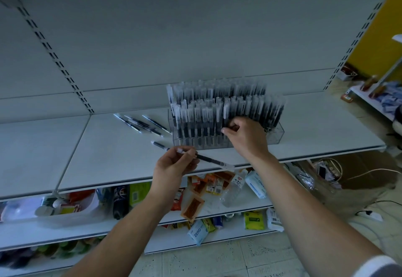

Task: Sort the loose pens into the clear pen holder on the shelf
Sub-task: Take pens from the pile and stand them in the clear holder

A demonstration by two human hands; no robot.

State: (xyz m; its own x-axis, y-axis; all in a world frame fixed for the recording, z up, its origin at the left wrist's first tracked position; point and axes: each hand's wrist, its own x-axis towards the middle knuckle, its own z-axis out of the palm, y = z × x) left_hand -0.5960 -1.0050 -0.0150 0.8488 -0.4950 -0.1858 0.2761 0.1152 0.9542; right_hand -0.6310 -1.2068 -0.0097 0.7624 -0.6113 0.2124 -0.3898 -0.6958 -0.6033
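The clear pen holder [276, 134] stands on the white shelf [108, 157], packed with several upright black pens with clear caps. My right hand [244, 137] is at the holder's front row, fingers pinched on an upright pen there. My left hand [174, 165] hovers over the shelf's front edge, gripping a black pen [208, 159] held nearly flat, pointing right. Another loose pen [159, 145] lies on the shelf just left of that hand. Several loose pens [142, 123] lie in a group left of the holder.
Below the shelf, lower shelves hold snack packets [193, 206], a water bottle [233, 187], wipes [256, 183] and a clear tray [71, 209]. Slotted uprights [54, 57] run up the back panel. Bags and cables lie on the floor at right.
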